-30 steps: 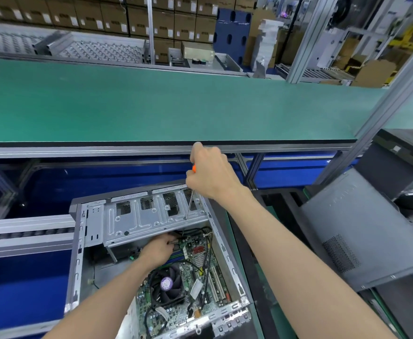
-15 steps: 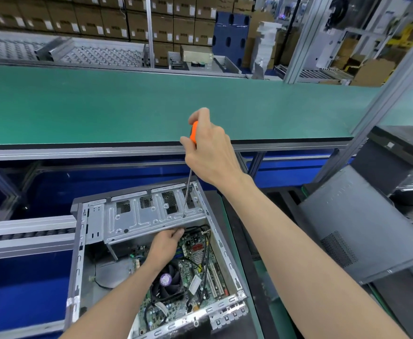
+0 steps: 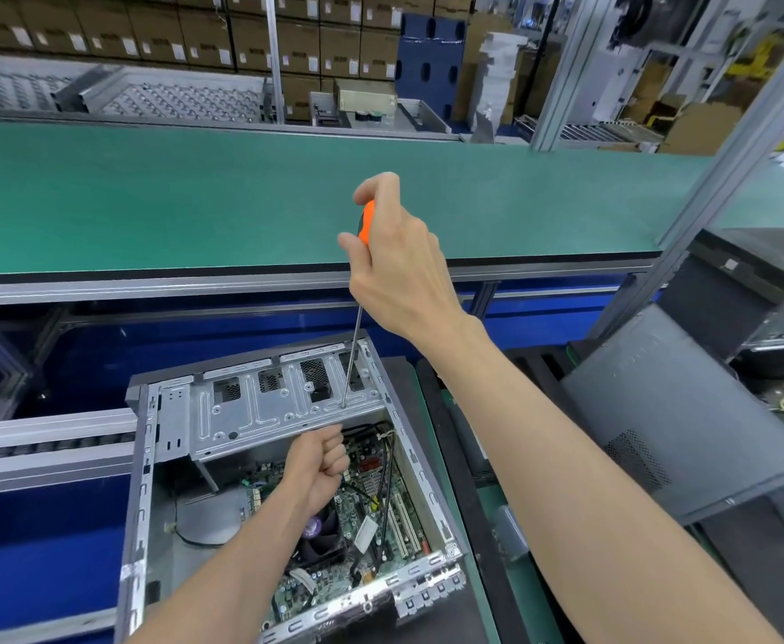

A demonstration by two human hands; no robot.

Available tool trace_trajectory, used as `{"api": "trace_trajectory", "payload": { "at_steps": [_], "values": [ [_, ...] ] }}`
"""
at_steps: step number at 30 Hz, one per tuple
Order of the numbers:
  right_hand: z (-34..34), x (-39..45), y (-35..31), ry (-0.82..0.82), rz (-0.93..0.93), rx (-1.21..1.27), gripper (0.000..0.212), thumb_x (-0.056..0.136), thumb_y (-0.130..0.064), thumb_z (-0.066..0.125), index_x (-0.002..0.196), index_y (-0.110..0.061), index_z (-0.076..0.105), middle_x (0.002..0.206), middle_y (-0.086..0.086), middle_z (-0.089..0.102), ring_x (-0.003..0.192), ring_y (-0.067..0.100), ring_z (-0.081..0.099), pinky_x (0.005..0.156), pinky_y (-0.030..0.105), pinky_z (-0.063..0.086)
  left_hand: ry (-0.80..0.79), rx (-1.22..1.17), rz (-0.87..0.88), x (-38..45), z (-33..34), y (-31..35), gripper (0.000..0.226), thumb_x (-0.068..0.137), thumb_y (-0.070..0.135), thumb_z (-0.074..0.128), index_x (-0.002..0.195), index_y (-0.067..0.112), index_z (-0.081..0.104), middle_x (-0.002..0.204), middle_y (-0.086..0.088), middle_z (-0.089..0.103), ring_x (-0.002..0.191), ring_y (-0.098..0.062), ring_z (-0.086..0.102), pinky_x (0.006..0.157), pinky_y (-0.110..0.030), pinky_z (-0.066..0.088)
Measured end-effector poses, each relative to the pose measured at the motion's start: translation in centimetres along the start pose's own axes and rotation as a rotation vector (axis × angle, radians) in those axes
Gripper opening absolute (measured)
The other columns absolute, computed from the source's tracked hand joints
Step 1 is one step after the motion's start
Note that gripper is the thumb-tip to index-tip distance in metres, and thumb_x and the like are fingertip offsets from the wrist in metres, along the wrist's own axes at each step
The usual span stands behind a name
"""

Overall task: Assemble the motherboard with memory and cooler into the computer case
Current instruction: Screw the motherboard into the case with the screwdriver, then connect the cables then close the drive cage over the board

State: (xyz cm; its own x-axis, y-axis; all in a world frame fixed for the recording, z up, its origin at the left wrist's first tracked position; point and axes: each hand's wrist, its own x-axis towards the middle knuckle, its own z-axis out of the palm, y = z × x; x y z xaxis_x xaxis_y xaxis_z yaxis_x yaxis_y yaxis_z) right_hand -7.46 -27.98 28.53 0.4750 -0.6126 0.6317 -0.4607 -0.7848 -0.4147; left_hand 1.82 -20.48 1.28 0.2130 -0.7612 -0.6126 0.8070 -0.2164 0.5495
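Gripping the orange handle of a screwdriver (image 3: 363, 224), the right hand (image 3: 399, 267) holds it upright, its tip touching the drive bracket (image 3: 264, 411) of the open case (image 3: 141, 481) below. Under that bracket's edge, the left hand (image 3: 320, 467) is curled into a fist; whether it holds anything cannot be told. Beneath the left hand lie the motherboard (image 3: 380, 518) and its cooler (image 3: 322, 536).

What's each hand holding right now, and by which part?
Right hand grips the screwdriver by its orange handle. Left hand is curled; whether it holds anything cannot be told.
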Motion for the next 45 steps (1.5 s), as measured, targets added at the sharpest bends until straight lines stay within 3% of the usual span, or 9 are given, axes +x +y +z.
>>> {"api": "trace_trajectory", "payload": {
  "at_steps": [7,12,16,22,25,29,34,38,45],
  "values": [
    [3.5,-2.3,1.5,0.011,0.234,0.157,0.021,0.094,-0.022,0.058,0.101,-0.016,0.039,0.065,-0.001,0.053,0.057,0.028,0.053,0.054,0.042,0.045,-0.079,-0.210,-0.072,-0.5,-0.1,-0.2,0.043,0.094,0.001,0.047,0.064,0.024,0.029,0.050,0.008,0.019,0.046,-0.009,0.005,0.037,-0.022,0.010],
    [7.9,-6.5,3.1,-0.208,0.295,0.071,0.013,0.103,-0.017,0.043,0.091,-0.013,0.047,0.072,0.007,0.060,0.065,0.031,0.052,0.057,0.039,0.035,-0.073,-0.212,-0.069,-1.1,0.1,0.1,0.041,0.095,0.000,0.044,0.065,0.024,0.029,0.049,0.008,0.019,0.042,-0.009,0.006,0.036,-0.022,0.011],
    [10.1,-9.2,3.6,-0.408,0.281,-0.058,0.018,0.102,-0.005,0.039,0.099,0.001,0.055,0.100,0.020,0.062,0.084,0.039,0.057,0.072,0.046,0.048,-0.066,-0.182,-0.066,-1.6,0.3,0.5,0.038,0.098,0.003,0.043,0.067,0.022,0.032,0.047,0.008,0.019,0.037,-0.007,0.010,0.034,-0.021,0.011],
    [9.7,-8.3,3.5,-0.404,0.254,-0.066,0.015,0.099,0.000,0.039,0.091,-0.006,0.050,0.093,0.012,0.063,0.075,0.032,0.055,0.062,0.039,0.036,0.045,0.316,0.061,-2.7,0.1,1.1,0.015,0.093,0.004,0.054,0.098,0.003,0.069,0.056,0.005,0.019,0.043,-0.009,0.014,0.036,-0.022,0.014],
    [8.7,-7.5,3.0,-0.361,0.203,-0.031,0.017,0.100,-0.002,0.037,0.087,-0.007,0.047,0.084,0.011,0.061,0.069,0.035,0.053,0.062,0.041,0.038,0.058,0.488,0.213,-3.4,-0.1,1.5,0.018,0.090,0.009,0.060,0.095,-0.001,0.074,0.054,0.005,0.025,0.045,-0.013,0.018,0.041,-0.025,0.016],
    [7.2,-8.0,2.9,-0.385,0.156,-0.061,0.014,0.103,-0.011,0.036,0.091,-0.011,0.045,0.078,0.010,0.056,0.062,0.034,0.045,0.059,0.039,0.031,-0.004,0.515,0.392,-4.7,0.7,3.2,0.021,0.094,0.016,0.059,0.088,0.004,0.074,0.052,0.005,0.025,0.045,-0.014,0.019,0.048,-0.031,0.014],
    [5.6,-10.4,3.8,-0.506,0.275,-0.101,0.025,0.104,-0.024,0.033,0.096,-0.013,0.054,0.083,0.014,0.060,0.076,0.039,0.054,0.068,0.044,0.046,-0.077,0.491,0.530,-6.1,2.6,5.4,0.021,0.099,0.018,0.057,0.094,0.022,0.077,0.050,0.006,0.029,0.043,-0.014,0.019,0.042,-0.024,0.018],
    [4.7,-12.8,4.6,-0.658,0.374,-0.087,0.021,0.095,-0.012,0.040,0.084,-0.017,0.057,0.089,0.013,0.061,0.087,0.037,0.054,0.073,0.043,0.048,-0.145,0.472,0.558,-6.7,4.1,5.6,0.020,0.101,0.024,0.056,0.107,0.020,0.075,0.055,0.002,0.022,0.044,-0.014,0.016,0.041,-0.024,0.017],
    [2.9,-16.8,6.6,-0.602,0.533,0.103,0.021,0.095,-0.021,0.049,0.073,-0.020,0.050,0.070,0.001,0.057,0.071,0.024,0.052,0.069,0.044,0.047,-0.154,0.764,0.517,-6.7,7.4,3.3,0.030,0.097,0.024,0.061,0.071,0.021,0.077,0.051,0.001,0.024,0.044,-0.016,0.018,0.045,-0.025,0.017]
  ]
}}
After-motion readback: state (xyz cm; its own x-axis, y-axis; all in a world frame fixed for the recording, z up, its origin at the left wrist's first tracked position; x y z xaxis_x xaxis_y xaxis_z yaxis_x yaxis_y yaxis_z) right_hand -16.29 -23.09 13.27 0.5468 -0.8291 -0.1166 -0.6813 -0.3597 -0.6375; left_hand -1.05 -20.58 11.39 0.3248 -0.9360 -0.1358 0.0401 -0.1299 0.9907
